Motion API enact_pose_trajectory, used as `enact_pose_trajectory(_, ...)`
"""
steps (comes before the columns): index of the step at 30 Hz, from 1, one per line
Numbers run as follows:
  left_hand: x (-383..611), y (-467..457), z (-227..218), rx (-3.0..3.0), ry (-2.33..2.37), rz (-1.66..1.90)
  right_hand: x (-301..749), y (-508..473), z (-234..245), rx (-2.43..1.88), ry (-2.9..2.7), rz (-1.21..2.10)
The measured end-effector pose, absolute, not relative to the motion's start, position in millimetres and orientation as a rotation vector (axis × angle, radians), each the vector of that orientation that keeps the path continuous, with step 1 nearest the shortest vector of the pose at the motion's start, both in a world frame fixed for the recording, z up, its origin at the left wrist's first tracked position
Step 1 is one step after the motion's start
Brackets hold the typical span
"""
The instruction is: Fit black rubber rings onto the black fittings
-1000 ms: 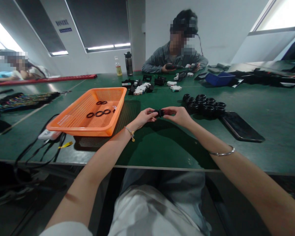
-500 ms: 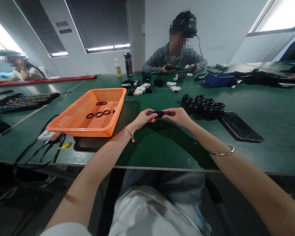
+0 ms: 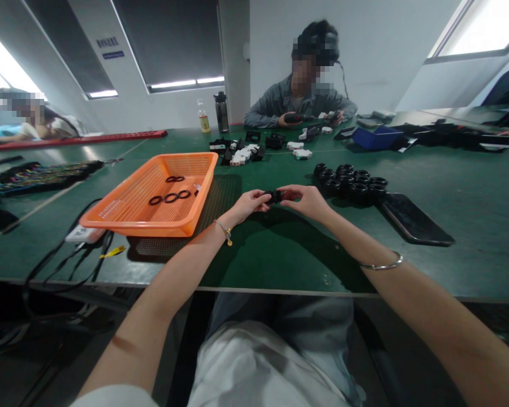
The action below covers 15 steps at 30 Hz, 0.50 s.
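Observation:
Between my hands, above the green table, is a small black round part. My left hand pinches it from the left with thumb and fingers. From the right, the fingertips of my right hand close on the same part's other end. Its exact shape is mostly hidden by my fingers. To the right of my right hand lies a cluster of glossy black round parts. An orange plastic basket stands left of my left hand, with several black rings on its floor.
A dark smartphone touches the black cluster. White and black small parts lie farther back. A bottle stands behind them. Across the table sits a person holding a tool. Cables hang over the edge at left.
My right hand's fingers have shifted slightly on the black part, opening a little around its right end. My left hand keeps its place; the rest looks the same.

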State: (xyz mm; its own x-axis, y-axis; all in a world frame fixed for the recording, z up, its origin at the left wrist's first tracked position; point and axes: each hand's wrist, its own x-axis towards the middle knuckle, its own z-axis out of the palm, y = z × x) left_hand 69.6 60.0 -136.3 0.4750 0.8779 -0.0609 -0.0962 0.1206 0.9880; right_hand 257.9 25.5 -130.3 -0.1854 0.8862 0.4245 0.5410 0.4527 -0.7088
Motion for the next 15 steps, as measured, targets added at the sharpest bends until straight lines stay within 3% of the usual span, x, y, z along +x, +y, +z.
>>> enact_pose_trajectory(15, 68.3, 60.0, -138.2, 1.275, 0.784, 0.86, 257.1, 26.4, -131.3, -1.229, -1.863, 0.533)
